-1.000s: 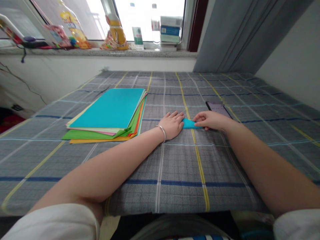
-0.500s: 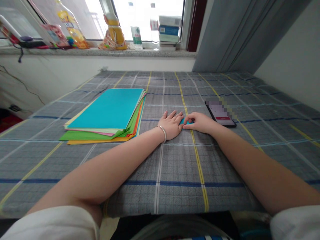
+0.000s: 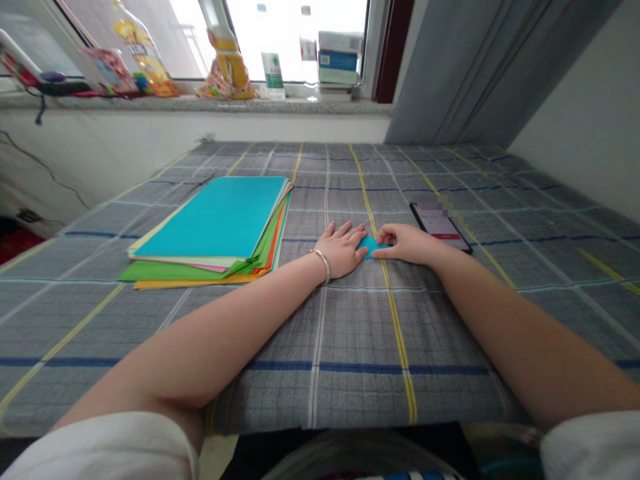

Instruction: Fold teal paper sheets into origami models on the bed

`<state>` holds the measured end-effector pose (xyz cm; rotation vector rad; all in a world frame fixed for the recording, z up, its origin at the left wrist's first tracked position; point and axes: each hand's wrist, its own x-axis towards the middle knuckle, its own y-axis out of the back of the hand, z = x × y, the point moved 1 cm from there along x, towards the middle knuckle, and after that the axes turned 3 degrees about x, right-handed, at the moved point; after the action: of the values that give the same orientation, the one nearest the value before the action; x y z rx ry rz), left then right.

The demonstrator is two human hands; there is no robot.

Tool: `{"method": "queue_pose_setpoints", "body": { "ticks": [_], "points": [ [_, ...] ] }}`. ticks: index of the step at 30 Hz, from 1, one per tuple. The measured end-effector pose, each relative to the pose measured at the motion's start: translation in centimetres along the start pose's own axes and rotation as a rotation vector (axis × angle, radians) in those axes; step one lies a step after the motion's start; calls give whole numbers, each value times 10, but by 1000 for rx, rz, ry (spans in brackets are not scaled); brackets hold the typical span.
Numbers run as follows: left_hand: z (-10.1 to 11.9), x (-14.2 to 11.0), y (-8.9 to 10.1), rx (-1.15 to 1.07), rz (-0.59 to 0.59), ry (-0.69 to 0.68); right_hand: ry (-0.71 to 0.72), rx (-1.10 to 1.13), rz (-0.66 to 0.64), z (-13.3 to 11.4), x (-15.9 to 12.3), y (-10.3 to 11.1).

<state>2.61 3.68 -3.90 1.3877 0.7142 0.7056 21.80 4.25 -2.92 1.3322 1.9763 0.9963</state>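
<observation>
A small piece of blue paper (image 3: 369, 247) lies on the checked cloth between my two hands, partly covered by them. My left hand (image 3: 341, 248) rests flat with its fingers spread, the thumb and fingertips over the paper's left part. A silver bangle (image 3: 325, 265) circles that wrist. At the paper's right end my right hand (image 3: 404, 244) pinches it between thumb and curled fingers. How the paper is folded under the hands cannot be made out.
Left of my hands lies a stack of coloured paper (image 3: 215, 220), blue on top. A phone (image 3: 440, 223) lies just beyond my right wrist. Bottles (image 3: 145, 57) and boxes (image 3: 339, 60) stand on the windowsill (image 3: 175, 105). The checked cloth (image 3: 350, 333) reaches the table's near edge.
My right hand has slid slightly to the right, so more of the blue paper shows between the hands. My left hand stays nearly in place.
</observation>
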Motion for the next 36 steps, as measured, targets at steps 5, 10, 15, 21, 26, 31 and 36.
{"method": "queue_pose_setpoints", "body": {
  "ticks": [5, 10, 15, 21, 26, 31, 36],
  "points": [
    [1, 0, -2, 40, 39, -8, -11, 148, -3, 4, -4, 2],
    [2, 0, -1, 65, 19, -16, -15, 155, 37, 6, -2, 1],
    [4, -2, 0, 53, 33, -1, -93, 118, -28, 8, 0, 3],
    [5, -1, 0, 52, 26, 33, -162, -10, -12, 4, 1, 6],
    [7, -1, 1, 59, 19, 36, -151, -31, -28, 2, 0, 8],
    [7, -2, 2, 44, 7, 49, -168, 5, -88, 7, -1, 12],
    [5, -1, 3, 22, -20, 56, -260, -44, -155, 10, -3, 17]
  ]
}}
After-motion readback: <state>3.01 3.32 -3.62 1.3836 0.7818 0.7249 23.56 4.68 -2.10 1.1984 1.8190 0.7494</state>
